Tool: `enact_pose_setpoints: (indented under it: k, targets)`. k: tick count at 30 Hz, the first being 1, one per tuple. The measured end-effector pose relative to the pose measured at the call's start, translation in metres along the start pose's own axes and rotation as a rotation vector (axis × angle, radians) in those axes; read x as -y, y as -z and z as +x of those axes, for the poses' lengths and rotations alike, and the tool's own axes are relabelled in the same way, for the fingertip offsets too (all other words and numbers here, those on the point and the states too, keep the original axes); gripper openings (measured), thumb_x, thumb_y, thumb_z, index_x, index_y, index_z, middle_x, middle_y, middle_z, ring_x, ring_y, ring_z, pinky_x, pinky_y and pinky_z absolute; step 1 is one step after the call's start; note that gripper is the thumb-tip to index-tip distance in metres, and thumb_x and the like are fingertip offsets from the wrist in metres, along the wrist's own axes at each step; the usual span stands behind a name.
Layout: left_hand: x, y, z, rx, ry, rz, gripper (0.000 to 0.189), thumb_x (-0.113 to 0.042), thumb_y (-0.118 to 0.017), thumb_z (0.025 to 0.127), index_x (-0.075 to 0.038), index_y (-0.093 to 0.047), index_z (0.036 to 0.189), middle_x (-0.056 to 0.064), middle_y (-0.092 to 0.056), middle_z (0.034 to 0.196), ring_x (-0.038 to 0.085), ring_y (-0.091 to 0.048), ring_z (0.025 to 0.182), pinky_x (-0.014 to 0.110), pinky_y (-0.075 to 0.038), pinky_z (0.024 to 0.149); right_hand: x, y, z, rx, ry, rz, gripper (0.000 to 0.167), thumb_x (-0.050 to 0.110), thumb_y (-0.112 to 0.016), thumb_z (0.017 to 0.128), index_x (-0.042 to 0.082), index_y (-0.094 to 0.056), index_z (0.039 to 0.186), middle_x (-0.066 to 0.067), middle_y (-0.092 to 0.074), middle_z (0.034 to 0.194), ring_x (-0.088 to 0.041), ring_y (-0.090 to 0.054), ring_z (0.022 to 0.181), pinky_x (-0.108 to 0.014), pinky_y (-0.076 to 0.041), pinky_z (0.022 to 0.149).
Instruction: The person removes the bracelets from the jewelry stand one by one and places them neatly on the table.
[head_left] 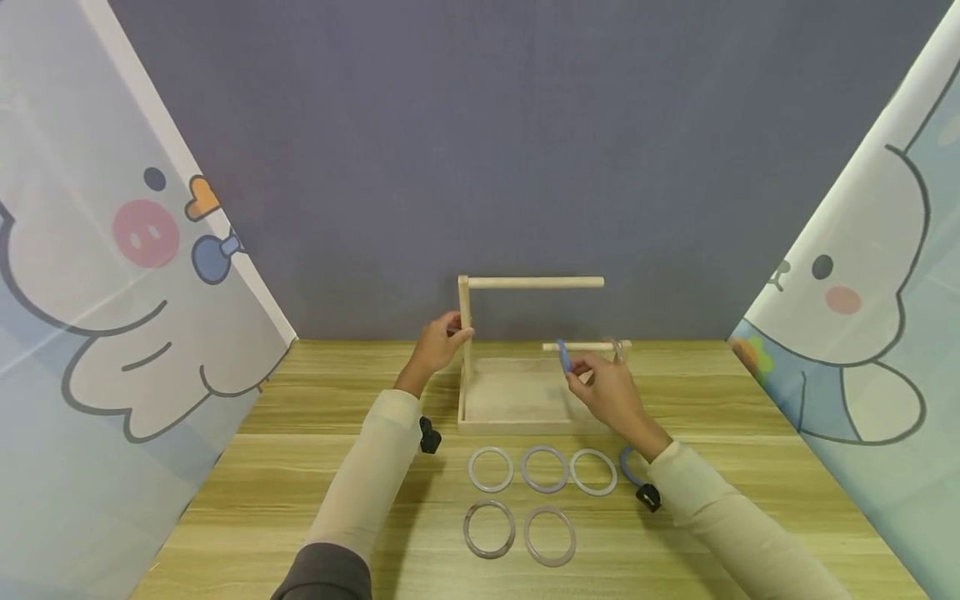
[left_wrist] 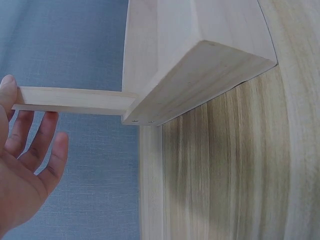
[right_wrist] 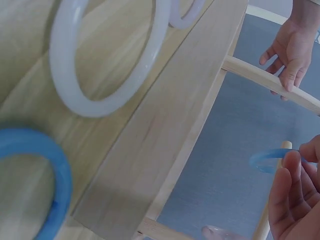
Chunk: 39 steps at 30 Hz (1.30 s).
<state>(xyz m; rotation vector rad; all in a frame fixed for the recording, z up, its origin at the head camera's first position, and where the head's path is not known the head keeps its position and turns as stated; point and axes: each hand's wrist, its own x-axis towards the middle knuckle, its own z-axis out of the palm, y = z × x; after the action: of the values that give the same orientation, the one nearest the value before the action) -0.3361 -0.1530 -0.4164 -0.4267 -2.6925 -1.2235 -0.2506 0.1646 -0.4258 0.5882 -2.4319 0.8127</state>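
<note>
A wooden rack (head_left: 536, 427) has a tall left post (head_left: 466, 312), an upper rod (head_left: 536, 282) and a shorter lower rod (head_left: 588, 346). My left hand (head_left: 438, 343) holds the post, thumb on one side and fingers behind, as the left wrist view also shows. With thumb and fingertips my right hand (head_left: 611, 393) pinches a blue bangle (head_left: 564, 357) around the lower rod, near its left end. In the right wrist view the rod's tip shows inside this blue bangle (right_wrist: 257, 159). A brownish translucent bangle (head_left: 618, 351) hangs farther right on that rod, partly hidden by the right hand.
Before the rack lie a white bangle (head_left: 491, 489), a lavender one (head_left: 545, 490), another white one (head_left: 594, 494) and a blue one (head_left: 628, 468) partly behind the right forearm. Nearer are a grey-brown bangle (head_left: 489, 557) and a pinkish one (head_left: 550, 565). A grey partition (head_left: 517, 150) stands behind.
</note>
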Motion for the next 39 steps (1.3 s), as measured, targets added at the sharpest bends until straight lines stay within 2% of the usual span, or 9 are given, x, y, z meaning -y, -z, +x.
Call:
enact_pose_setpoints:
  k: [4,6,8,9,11,14,16,20,39]
  targets:
    - [-0.001,0.001,0.001,-0.007,0.009,-0.001,0.044,-0.036,-0.057,0.105,-0.008,-0.056,0.139,0.017,-0.065,0.133,0.034,-0.063,0.121,0.051,-0.053,0.1,0.002,0.002,0.004,-0.004,0.029,-0.012,0.011,0.008,-0.075,0.089,0.002,-0.073,0.098,-0.012,-0.078,0.087,-0.017,-0.071,0.06,-0.028,-0.055,0.051]
    - [-0.001,0.001,0.0,0.0,0.016,-0.002,0.045,-0.038,-0.057,0.105,-0.008,-0.055,0.139,0.016,-0.064,0.134,0.034,-0.062,0.122,0.051,-0.053,0.101,0.003,0.001,0.004,0.003,0.043,-0.013,0.012,0.008,-0.076,0.088,0.003,-0.073,0.098,-0.011,-0.078,0.087,-0.016,-0.07,0.059,-0.037,-0.061,0.075]
    - [-0.002,0.001,-0.001,0.005,0.02,0.007,0.046,-0.038,-0.057,0.105,-0.008,-0.055,0.14,0.016,-0.064,0.135,0.034,-0.062,0.123,0.05,-0.053,0.102,0.004,0.0,0.003,0.013,0.052,-0.012,0.013,0.009,-0.077,0.087,0.003,-0.073,0.099,-0.011,-0.078,0.087,-0.016,-0.07,0.059,-0.055,-0.049,0.104]
    - [-0.002,0.0,-0.001,0.007,0.018,0.007,0.046,-0.037,-0.058,0.105,-0.008,-0.055,0.14,0.016,-0.064,0.134,0.034,-0.062,0.123,0.05,-0.053,0.102,0.004,-0.001,0.002,0.018,0.055,-0.013,0.014,0.008,-0.078,0.087,0.003,-0.073,0.099,-0.011,-0.078,0.087,-0.015,-0.07,0.058,-0.064,-0.038,0.111]
    - [-0.002,-0.001,-0.001,0.005,0.019,0.006,0.045,-0.035,-0.058,0.105,-0.008,-0.055,0.14,0.016,-0.065,0.134,0.034,-0.063,0.123,0.05,-0.053,0.102,0.004,-0.002,0.0,0.025,0.055,-0.018,0.014,0.009,-0.078,0.087,0.004,-0.073,0.099,-0.011,-0.079,0.087,-0.015,-0.07,0.058,-0.072,-0.03,0.111]
    - [-0.002,-0.002,-0.001,-0.003,0.019,0.001,0.042,-0.032,-0.059,0.105,-0.007,-0.056,0.139,0.016,-0.065,0.132,0.034,-0.063,0.122,0.051,-0.053,0.101,0.003,-0.005,0.0,0.018,0.059,-0.028,0.014,0.009,-0.078,0.087,0.003,-0.072,0.098,-0.011,-0.079,0.088,-0.014,-0.069,0.057,-0.061,-0.05,0.097]
    - [-0.002,-0.003,-0.002,-0.007,0.018,-0.002,0.041,-0.031,-0.059,0.105,-0.007,-0.056,0.138,0.016,-0.065,0.132,0.034,-0.063,0.121,0.05,-0.054,0.1,0.003,-0.005,0.0,0.012,0.069,-0.026,0.014,0.008,-0.078,0.088,0.002,-0.072,0.099,-0.012,-0.078,0.088,-0.014,-0.069,0.056,-0.044,-0.06,0.072]
    - [-0.003,-0.002,-0.001,-0.009,0.014,-0.008,0.039,-0.029,-0.059,0.105,-0.007,-0.057,0.137,0.017,-0.066,0.131,0.034,-0.064,0.12,0.05,-0.054,0.1,0.005,-0.006,0.002,0.014,0.071,-0.012,0.013,0.008,-0.077,0.088,0.002,-0.072,0.099,-0.013,-0.078,0.089,-0.013,-0.069,0.056,-0.021,-0.05,0.047]
    - [-0.001,-0.001,-0.002,0.001,0.035,-0.012,0.044,-0.036,-0.058,0.105,-0.009,-0.056,0.14,0.015,-0.065,0.132,0.033,-0.063,0.122,0.05,-0.053,0.101,0.015,-0.006,0.0,0.063,0.109,0.066,0.013,0.005,-0.076,0.087,0.004,-0.074,0.1,-0.012,-0.078,0.089,-0.006,-0.062,0.053,-0.014,-0.045,0.044]
